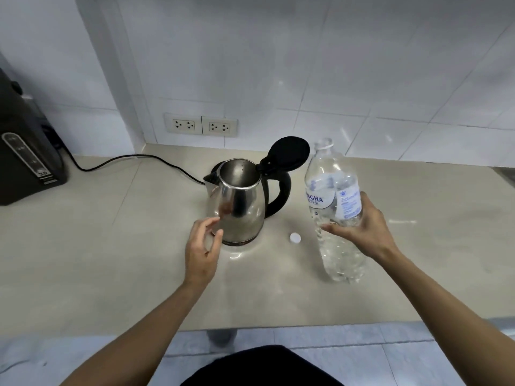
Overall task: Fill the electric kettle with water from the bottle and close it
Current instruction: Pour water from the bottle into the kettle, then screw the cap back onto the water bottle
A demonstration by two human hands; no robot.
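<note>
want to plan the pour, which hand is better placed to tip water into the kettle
Right. The right hand already grips the uncapped bottle beside the open kettle, its lid flipped up. The left hand is empty beside the kettle's body, better suited to steadying it.

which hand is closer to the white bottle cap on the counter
Right, though narrowly. The right hand grips the bottle just right of the cap; the left hand sits on the kettle's far side, fingers open.
</note>
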